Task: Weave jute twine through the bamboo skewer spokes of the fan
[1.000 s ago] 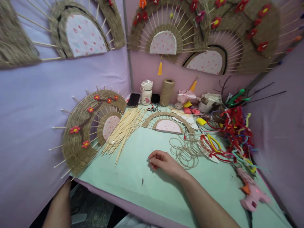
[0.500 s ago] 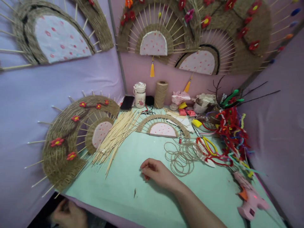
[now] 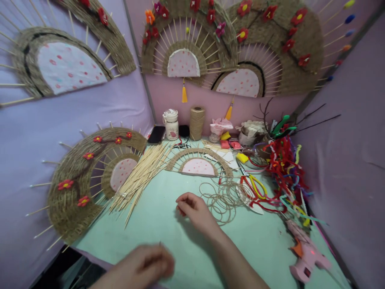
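Note:
My right hand [image 3: 192, 209] is over the middle of the green tabletop, its fingers curled in and the thumb close against the index finger. Whatever it may hold is hidden. Just right of it lies a loose tangle of jute twine [image 3: 221, 198]. My left hand [image 3: 148, 261], smeared by motion, is above the front edge with its fingers bent; their grip is not clear. A tiny dark scrap [image 3: 160, 243] shows just behind it. Beyond both hands lies a small twine-woven half-circle fan [image 3: 198, 166] with a dotted white centre. Thin wooden sticks [image 3: 142, 176] are heaped to its left.
A large woven fan with red flowers [image 3: 70, 184] leans at the left. A pink glue gun [image 3: 306, 249] lies at the right, near scissors with a yellow handle [image 3: 258, 186] and a pile of pipe cleaners [image 3: 284, 168]. A bottle [image 3: 171, 124] and twine spool [image 3: 197, 122] stand behind.
My left hand has come up from below the table's left front edge and moved right, over the tabletop. The right hand keeps nearly the same place and pose. The view has shifted slightly.

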`<state>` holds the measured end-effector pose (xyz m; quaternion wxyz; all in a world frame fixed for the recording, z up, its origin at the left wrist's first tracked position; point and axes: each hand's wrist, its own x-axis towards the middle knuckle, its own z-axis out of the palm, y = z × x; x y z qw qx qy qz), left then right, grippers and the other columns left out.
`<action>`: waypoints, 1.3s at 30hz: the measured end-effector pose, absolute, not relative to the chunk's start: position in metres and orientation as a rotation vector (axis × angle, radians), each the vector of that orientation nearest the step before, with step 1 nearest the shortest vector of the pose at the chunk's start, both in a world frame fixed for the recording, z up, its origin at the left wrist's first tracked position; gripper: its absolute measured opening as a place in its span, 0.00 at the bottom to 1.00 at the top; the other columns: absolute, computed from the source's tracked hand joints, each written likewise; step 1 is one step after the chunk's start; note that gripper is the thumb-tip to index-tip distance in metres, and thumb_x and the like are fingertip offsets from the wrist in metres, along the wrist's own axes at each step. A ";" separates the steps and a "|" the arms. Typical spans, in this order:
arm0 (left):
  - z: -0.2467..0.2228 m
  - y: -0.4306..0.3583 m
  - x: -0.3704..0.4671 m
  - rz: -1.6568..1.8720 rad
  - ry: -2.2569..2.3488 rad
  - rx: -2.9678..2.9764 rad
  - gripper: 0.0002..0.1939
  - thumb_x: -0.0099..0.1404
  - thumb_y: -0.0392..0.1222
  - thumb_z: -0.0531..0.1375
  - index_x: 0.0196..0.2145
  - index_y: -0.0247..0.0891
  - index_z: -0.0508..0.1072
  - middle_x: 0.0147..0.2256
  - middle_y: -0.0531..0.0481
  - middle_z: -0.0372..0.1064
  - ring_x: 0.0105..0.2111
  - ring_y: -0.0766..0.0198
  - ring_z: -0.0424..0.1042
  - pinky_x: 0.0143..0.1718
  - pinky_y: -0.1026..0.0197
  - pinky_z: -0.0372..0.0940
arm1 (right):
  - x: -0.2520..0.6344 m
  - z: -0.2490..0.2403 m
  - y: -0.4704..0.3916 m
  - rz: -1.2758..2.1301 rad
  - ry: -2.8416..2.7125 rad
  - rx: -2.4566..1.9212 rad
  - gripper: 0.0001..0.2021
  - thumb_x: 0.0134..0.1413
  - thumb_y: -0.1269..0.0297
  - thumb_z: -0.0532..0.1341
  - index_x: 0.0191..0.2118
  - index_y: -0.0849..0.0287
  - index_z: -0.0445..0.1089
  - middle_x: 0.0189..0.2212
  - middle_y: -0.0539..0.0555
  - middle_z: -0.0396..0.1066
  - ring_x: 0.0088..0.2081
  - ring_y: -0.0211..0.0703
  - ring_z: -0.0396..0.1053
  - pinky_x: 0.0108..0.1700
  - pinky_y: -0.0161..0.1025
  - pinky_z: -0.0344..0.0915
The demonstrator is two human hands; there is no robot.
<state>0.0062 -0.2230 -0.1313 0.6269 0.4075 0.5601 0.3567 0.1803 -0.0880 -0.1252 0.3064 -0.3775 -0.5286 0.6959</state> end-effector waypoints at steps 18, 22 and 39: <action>-0.125 -0.037 0.086 1.451 0.982 -0.186 0.10 0.58 0.25 0.55 0.22 0.35 0.64 0.26 0.47 0.67 0.29 0.68 0.71 0.33 0.66 0.68 | 0.201 -0.128 0.074 0.532 -2.110 -1.693 0.14 0.57 0.62 0.56 0.45 0.63 0.71 0.45 0.64 0.72 0.49 0.52 0.67 0.50 0.42 0.57; -0.127 -0.027 0.092 1.497 0.948 -0.209 0.09 0.59 0.24 0.55 0.25 0.33 0.66 0.26 0.47 0.68 0.28 0.69 0.71 0.34 0.68 0.68 | 0.198 -0.130 0.075 0.527 -2.177 -1.705 0.15 0.56 0.60 0.56 0.45 0.62 0.72 0.47 0.64 0.71 0.51 0.55 0.64 0.52 0.44 0.55; -0.109 -0.027 0.122 1.467 0.487 -0.110 0.13 0.65 0.34 0.54 0.46 0.29 0.69 0.36 0.42 0.76 0.36 0.60 0.76 0.42 0.59 0.71 | 0.230 -0.039 0.028 0.204 -2.232 -1.399 0.18 0.60 0.59 0.54 0.50 0.64 0.67 0.44 0.64 0.72 0.47 0.56 0.67 0.49 0.50 0.60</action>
